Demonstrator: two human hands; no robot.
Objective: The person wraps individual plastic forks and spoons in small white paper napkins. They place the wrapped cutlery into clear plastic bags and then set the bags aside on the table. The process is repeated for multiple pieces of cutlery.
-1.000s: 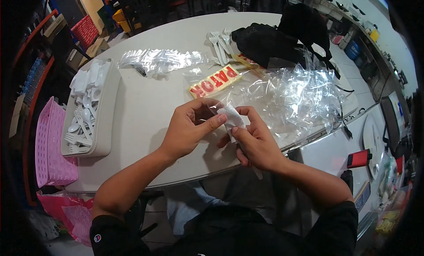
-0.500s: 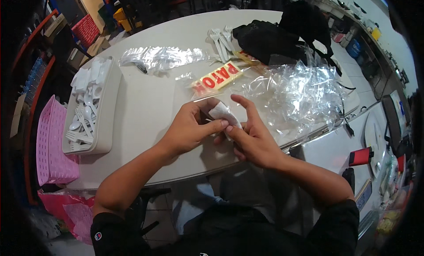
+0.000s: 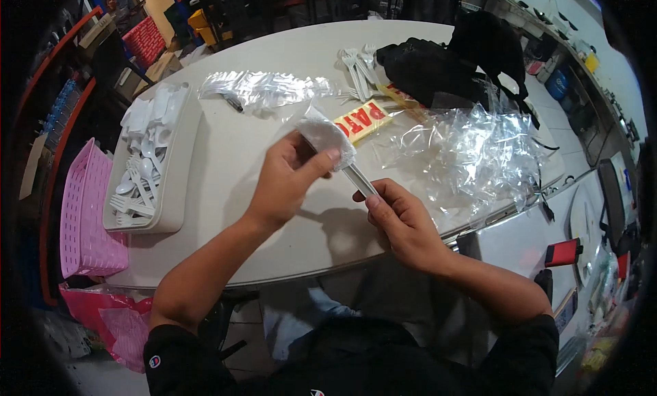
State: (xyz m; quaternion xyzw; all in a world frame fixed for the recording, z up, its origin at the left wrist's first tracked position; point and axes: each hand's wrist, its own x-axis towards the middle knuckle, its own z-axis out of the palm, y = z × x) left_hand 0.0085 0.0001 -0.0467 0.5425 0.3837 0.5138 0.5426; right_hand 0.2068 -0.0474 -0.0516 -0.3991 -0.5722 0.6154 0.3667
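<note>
Above the near part of the white table (image 3: 236, 249), my left hand (image 3: 284, 180) is closed with its thumb pressed on a folded white napkin (image 3: 327, 139). The napkin covers the upper end of slim white plastic cutlery handles (image 3: 361, 182); the heads of the cutlery are hidden. My right hand (image 3: 407, 221) pinches the lower end of those handles between thumb and fingers. Beyond the napkin lies a yellow packet (image 3: 369, 119) with red lettering, partly covered. To the left, a beige bin (image 3: 189, 163) holds white plastic forks, spoons and folded napkins.
White forks (image 3: 356, 68) lie at the back, beside a black bag (image 3: 431, 71). Flat clear bags (image 3: 274, 88) are at the back left, crumpled clear plastic (image 3: 472, 153) on the right. A pink basket (image 3: 85, 221) stands outside the bin. A person (image 3: 116, 9) is far off.
My hands have drawn apart. The left has moved up and left with the napkin, and the right now grips the handles lower down. The cutlery handles have come into view.
</note>
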